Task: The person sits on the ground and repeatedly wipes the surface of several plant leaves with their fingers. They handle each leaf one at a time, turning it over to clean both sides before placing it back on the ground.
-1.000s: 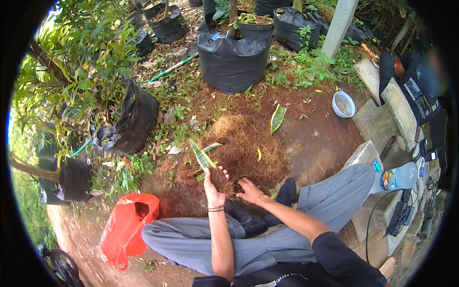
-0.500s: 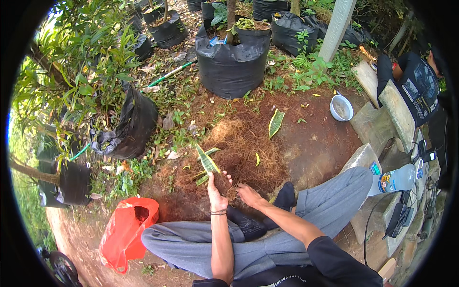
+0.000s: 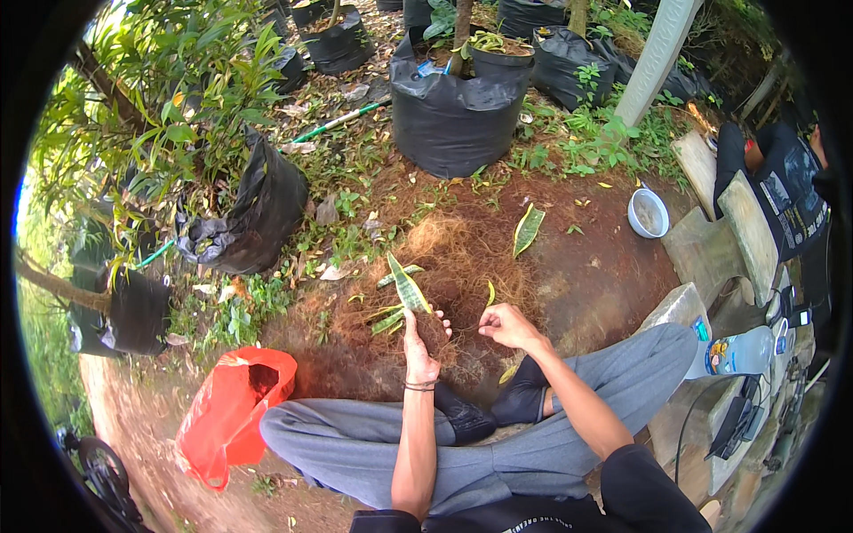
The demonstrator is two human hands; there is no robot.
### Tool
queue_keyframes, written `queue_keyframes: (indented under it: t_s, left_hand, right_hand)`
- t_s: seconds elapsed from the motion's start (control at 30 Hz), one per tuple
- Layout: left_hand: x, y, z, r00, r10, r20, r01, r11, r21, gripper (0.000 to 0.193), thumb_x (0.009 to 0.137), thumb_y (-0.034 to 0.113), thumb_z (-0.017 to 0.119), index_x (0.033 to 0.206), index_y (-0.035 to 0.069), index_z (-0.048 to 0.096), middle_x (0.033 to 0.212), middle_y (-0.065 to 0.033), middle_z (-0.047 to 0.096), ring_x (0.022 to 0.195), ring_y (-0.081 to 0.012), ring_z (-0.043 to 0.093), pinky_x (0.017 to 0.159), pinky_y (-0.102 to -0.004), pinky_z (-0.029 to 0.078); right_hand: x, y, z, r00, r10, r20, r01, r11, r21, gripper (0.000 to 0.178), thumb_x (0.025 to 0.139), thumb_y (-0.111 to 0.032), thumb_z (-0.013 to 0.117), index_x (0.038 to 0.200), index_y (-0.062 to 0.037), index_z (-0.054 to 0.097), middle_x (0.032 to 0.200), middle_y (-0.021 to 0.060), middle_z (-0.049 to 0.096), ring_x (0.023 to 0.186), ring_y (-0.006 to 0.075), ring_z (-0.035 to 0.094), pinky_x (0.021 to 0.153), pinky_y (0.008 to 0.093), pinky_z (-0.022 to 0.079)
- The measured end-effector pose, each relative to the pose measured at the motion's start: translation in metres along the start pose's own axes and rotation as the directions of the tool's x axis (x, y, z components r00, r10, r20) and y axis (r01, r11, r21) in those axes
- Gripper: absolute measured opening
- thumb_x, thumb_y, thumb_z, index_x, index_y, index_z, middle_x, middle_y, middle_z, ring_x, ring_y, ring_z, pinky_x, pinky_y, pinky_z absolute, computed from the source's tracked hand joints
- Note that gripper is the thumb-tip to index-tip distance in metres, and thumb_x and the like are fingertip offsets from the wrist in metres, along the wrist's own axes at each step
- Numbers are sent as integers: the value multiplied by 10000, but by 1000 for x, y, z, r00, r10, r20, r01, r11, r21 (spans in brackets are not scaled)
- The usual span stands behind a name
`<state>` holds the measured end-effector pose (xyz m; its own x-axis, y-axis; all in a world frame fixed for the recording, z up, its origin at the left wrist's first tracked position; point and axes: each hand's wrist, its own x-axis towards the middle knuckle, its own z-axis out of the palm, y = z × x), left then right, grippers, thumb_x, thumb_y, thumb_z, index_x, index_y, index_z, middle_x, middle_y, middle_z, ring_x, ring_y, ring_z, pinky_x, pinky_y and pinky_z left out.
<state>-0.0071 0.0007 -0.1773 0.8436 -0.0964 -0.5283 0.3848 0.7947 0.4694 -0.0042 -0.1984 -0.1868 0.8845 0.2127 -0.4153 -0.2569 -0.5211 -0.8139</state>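
My left hand (image 3: 419,352) is closed around a snake plant leaf cutting (image 3: 407,286), green with yellow edges, its tip pointing up and away. Dark brown fibre (image 3: 433,332) is bunched at the leaf's lower end, against my palm. To the right, apart from it, my right hand (image 3: 515,327) is pinched; whatever its fingertips hold is too small to make out. Beyond both hands spreads a heap of loose brown fibre (image 3: 444,242). Cut leaf pieces (image 3: 388,322) lie beside the held leaf, and another variegated leaf (image 3: 528,231) rests at the heap's right.
A red plastic bag (image 3: 227,404) stands by my left knee. Black planting bags (image 3: 458,124) line the back. At right are a bowl (image 3: 648,213), stone benches (image 3: 746,222), a large water bottle (image 3: 742,351) and a seated person (image 3: 782,182).
My right hand has drawn away from the left, moving right and slightly up, and its fingers have come together. The left hand still holds the leaf and fibre. The view has shifted slightly.
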Motion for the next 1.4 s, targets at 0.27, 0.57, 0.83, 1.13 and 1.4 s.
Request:
queue_keyframes:
  t_s: [0.27, 0.57, 0.83, 1.13, 1.4]
  left_hand:
    - [-1, -5, 2, 999, -28, -20, 30, 995, 93, 535, 920, 537, 473, 1102, 38, 533, 878, -95, 615, 734, -208, 609, 638, -311, 524]
    - [3, -10, 0, 999, -22, -30, 25, 993, 111, 585, 927, 573, 414, 1108, 29, 534, 875, -100, 623, 709, -203, 624, 616, -314, 534]
    - [2, -10, -2, 1000, 10, -8, -9, 993, 117, 578, 920, 574, 428, 1102, 35, 533, 878, -96, 618, 722, -202, 617, 625, -311, 530]
    - [4, -11, -2, 998, 24, -55, -15, 988, 151, 585, 931, 561, 421, 1110, 16, 536, 880, -110, 628, 715, -213, 626, 619, -318, 532]
    - [5, -14, -5, 1000, 14, -26, -9, 983, 181, 569, 928, 556, 436, 1098, 23, 542, 866, -103, 630, 693, -197, 626, 604, -310, 534]
  right_hand:
    - [1, -21, -22, 996, -45, -75, 61, 972, 227, 139, 837, -73, 679, 930, 26, 649, 791, 49, 661, 676, 73, 594, 589, 239, 491]
    - [-6, -34, -32, 996, -52, -74, 69, 968, 241, 155, 820, -65, 681, 948, 22, 673, 804, 71, 678, 700, 89, 605, 655, 262, 498]
    - [-4, -37, -31, 997, -69, -25, 73, 961, 266, 152, 832, -44, 669, 957, 42, 660, 794, 57, 663, 702, 78, 601, 631, 233, 486]
    - [-5, -36, -31, 991, -89, -99, 114, 953, 283, 120, 835, -32, 656, 937, 31, 664, 783, 48, 665, 688, 84, 605, 625, 240, 494]
    - [-8, -33, -30, 999, -47, 18, 41, 964, 262, 149, 833, -70, 668, 929, 43, 663, 742, 65, 666, 655, 93, 607, 609, 249, 504]
